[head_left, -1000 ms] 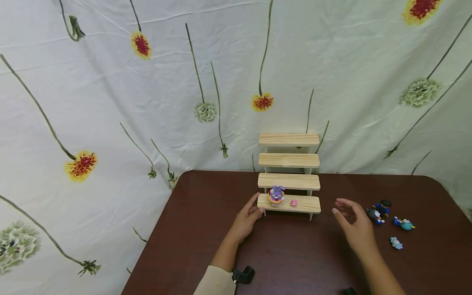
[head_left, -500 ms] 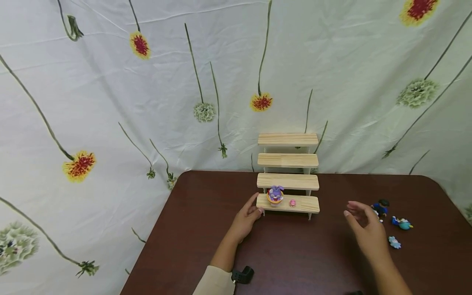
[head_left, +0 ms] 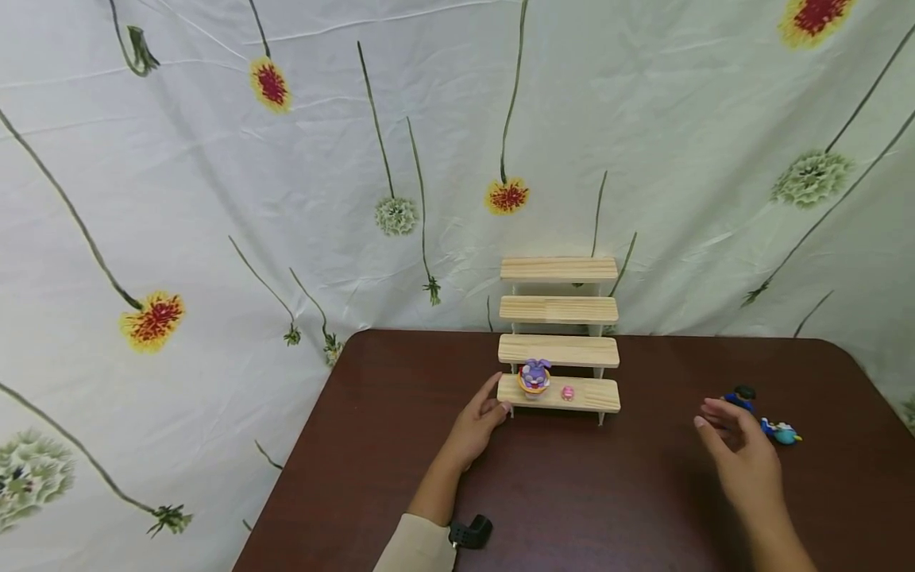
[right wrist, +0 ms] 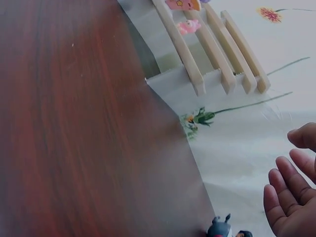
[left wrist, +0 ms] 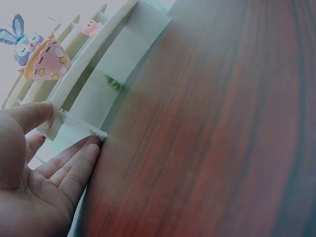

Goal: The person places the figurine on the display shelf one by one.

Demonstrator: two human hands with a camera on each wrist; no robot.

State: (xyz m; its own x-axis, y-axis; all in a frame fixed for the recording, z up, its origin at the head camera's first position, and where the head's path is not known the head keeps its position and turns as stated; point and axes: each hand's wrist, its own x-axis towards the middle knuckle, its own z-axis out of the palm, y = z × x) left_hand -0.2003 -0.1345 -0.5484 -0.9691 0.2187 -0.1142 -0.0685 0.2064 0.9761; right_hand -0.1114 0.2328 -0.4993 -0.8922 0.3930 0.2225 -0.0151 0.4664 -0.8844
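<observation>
A tiered display stand (head_left: 559, 349) with pale wooden shelves and clear supports stands at the table's back. My left hand (head_left: 473, 433) holds the left end of its lowest shelf between thumb and index finger; in the left wrist view, its other fingers lie straight beside the clear leg. On that shelf sit a purple rabbit figure (head_left: 534, 376) in a pink cup with stars, and a small pink figure (head_left: 568, 393) to its right. My right hand (head_left: 747, 457) is empty, fingers loosely bent, just in front of the toys on the right, hiding some of them.
On the right of the dark brown table (head_left: 615, 500) lie a dark-haired figure in blue (head_left: 742, 396) and a blue-and-teal toy (head_left: 782, 432). A grey toy (right wrist: 219, 227) shows in the right wrist view. A flowered cloth (head_left: 322, 159) hangs behind.
My right hand has moved rightward, away from the stand and toward the loose toys, now covering the grey and light blue ones. The left hand has stayed at the shelf end.
</observation>
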